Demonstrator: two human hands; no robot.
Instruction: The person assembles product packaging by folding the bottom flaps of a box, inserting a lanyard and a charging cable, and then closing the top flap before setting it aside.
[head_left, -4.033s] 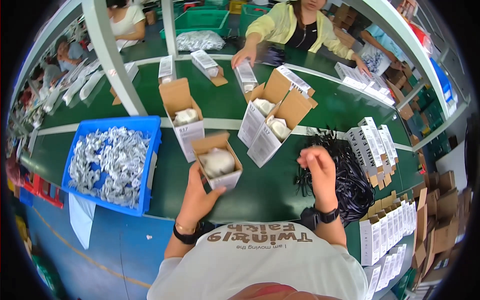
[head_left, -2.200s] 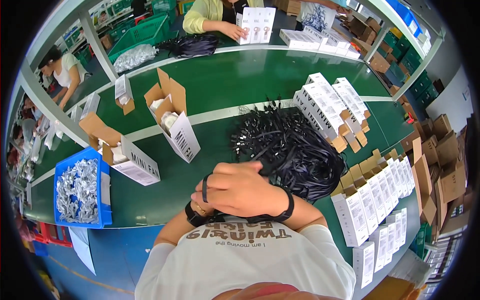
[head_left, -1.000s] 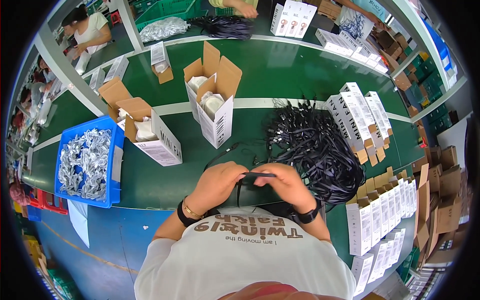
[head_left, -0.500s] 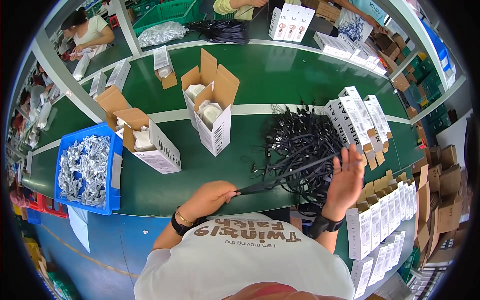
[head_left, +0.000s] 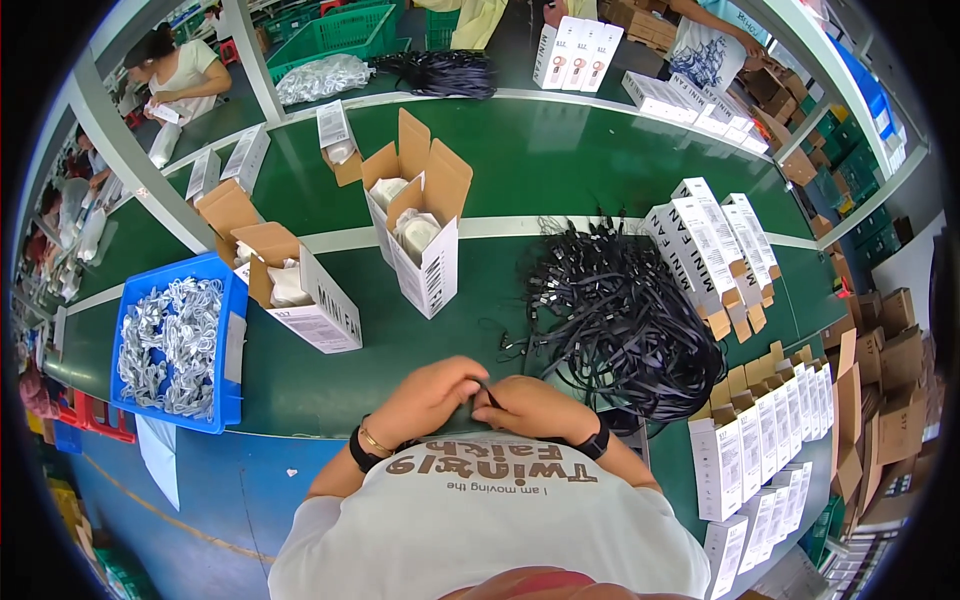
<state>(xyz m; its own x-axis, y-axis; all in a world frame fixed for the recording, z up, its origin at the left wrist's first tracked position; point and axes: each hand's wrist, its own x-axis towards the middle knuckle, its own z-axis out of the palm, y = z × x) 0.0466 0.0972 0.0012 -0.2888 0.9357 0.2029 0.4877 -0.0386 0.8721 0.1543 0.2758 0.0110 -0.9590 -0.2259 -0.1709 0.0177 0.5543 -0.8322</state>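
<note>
Apparently folding or gathering a black strap [head_left: 487, 393] between left hand [head_left: 430, 396] and right hand [head_left: 541, 408], with fingertips closed on it in a pinching grip, by the near edge of the table [head_left: 420, 342], left of the pile of black straps [head_left: 640, 325]. Likely calls next for keeping both pinches firm while taking up any slack.

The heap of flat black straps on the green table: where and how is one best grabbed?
Probably by an outer loop at the near-right edge of the heap, pinched from the near side: bends there are broad, while the far-left part looks tangled.
</note>
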